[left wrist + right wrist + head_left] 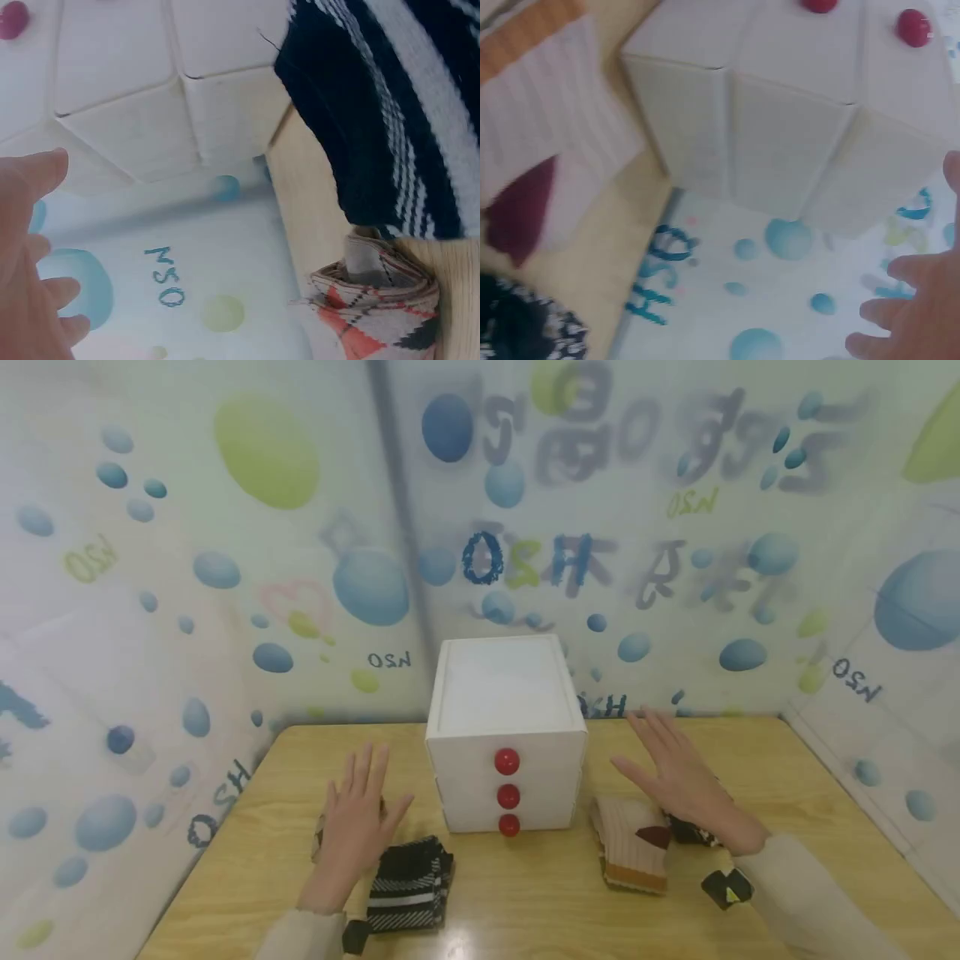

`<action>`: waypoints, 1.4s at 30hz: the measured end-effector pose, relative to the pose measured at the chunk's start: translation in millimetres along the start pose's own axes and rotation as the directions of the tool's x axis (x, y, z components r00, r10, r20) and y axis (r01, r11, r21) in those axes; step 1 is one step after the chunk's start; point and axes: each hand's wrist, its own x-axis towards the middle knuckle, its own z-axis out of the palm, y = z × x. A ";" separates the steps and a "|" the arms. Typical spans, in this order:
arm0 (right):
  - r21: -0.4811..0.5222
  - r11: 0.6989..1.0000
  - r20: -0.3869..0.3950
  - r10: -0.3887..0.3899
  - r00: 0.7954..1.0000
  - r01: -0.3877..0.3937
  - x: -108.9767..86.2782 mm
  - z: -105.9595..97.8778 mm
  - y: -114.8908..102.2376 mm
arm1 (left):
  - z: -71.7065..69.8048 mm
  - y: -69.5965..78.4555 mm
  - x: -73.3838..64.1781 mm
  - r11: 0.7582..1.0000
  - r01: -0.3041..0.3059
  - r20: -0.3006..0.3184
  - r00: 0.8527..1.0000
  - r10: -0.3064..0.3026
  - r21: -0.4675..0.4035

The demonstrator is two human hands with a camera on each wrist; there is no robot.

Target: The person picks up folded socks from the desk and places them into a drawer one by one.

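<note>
A white three-drawer box [504,689] with red knobs [507,762] stands at the table's middle, its drawers closed. My left hand [354,822] hovers with straight fingers left of it, holding nothing. Near that hand lie a folded black-and-white striped knit piece [411,885] and a folded beige diamond-patterned one [375,300], mostly covered by the hand in the head view. On the box's other side my right hand [678,777] is spread and holds nothing. Below it are a beige ribbed sock [630,847] with a maroon heel and brown cuff, and a black-and-white patterned piece [529,322], partly hidden.
The wooden table [517,902] ends against a pale sheet [337,568] printed with blue and green dots and lettering. The sheet also closes in the left and right sides. A dark device [727,887] is strapped at the right wrist, another [356,935] at the left.
</note>
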 end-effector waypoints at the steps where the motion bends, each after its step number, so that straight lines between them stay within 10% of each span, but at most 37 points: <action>1: 0.010 1.000 -0.001 -0.009 1.000 0.009 0.8 -1.7 -2.8 | -0.8 1.1 -1.7 1.000 0.001 -0.018 1.000 -0.001 -0.007; 8: 0.105 0.993 0.010 -0.055 0.998 0.053 9.8 -10.8 -29.8 | -3.3 14.8 -9.0 0.995 -0.019 -0.149 0.989 0.004 -0.102; 17: 0.231 0.967 0.037 -0.121 0.992 0.110 25.4 -16.9 -65.9 | 8.7 35.2 -18.1 0.950 -0.144 -0.350 0.936 0.039 -0.279; 30: 0.187 0.941 -0.121 -0.264 0.957 0.283 46.5 -4.5 -74.9 | 21.3 63.1 -38.0 0.864 -0.083 -0.206 0.978 -0.024 -0.497; 42: 0.154 0.912 -0.173 -0.353 0.920 0.379 59.9 6.6 -63.2 | 28.1 76.7 -38.5 0.865 -0.145 -0.198 0.979 0.054 -0.481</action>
